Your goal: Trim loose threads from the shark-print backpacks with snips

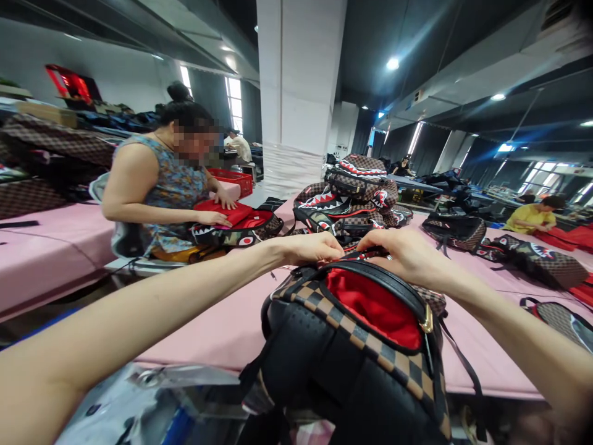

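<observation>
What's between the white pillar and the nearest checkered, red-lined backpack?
Head view: a pile of brown checkered, shark-mouth backpacks on the pink table; nearer, the left hand and right hand.

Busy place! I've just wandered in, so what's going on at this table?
A person has a checkered backpack at the near edge of a pink table, its red lining showing. The left hand and right hand work at the far side of its opening; exactly what they pinch is hidden. Across to the left, a co-worker has both hands on another bag's red fabric. More bags are piled beyond.
</observation>
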A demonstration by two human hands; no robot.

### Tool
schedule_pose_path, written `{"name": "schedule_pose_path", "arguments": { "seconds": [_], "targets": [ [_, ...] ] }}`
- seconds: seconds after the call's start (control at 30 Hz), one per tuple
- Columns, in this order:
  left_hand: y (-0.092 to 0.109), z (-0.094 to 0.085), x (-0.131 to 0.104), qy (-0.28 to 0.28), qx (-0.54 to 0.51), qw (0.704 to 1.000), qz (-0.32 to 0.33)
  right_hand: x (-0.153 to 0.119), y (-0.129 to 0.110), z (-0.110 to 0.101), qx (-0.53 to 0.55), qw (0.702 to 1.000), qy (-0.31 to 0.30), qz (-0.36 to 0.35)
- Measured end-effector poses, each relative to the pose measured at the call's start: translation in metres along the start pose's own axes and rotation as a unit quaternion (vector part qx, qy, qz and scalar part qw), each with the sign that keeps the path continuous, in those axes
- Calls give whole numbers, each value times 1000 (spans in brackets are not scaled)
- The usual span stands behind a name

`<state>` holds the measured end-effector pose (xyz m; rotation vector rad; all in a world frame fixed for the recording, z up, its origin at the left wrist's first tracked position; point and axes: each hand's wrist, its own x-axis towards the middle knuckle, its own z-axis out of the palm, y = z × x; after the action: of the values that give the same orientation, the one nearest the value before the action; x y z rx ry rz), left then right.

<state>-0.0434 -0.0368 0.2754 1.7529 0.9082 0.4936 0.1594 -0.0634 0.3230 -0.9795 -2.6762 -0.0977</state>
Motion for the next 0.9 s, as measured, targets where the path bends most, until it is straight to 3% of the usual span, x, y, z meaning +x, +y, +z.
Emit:
{"name": "schedule_pose_path", "arguments": {
  "seconds": [0.23, 0.5, 0.7, 0.9],
  "targets": [
    [-3, -2, 5, -10, -28, 999, 15, 22, -6, 0, -41, 991, -39, -117],
    [-5, -3, 5, -13, -42, 999, 23, 24, -14, -11, -78, 983, -68, -153],
    [-6, -2, 6, 3, -54, 998, 18, 22, -16, -12, -116, 979, -34, -164],
    [-7, -2, 6, 6, -51, 999, 7, 26, -25, -17, -172, 965, -64, -186]
  ]
}}
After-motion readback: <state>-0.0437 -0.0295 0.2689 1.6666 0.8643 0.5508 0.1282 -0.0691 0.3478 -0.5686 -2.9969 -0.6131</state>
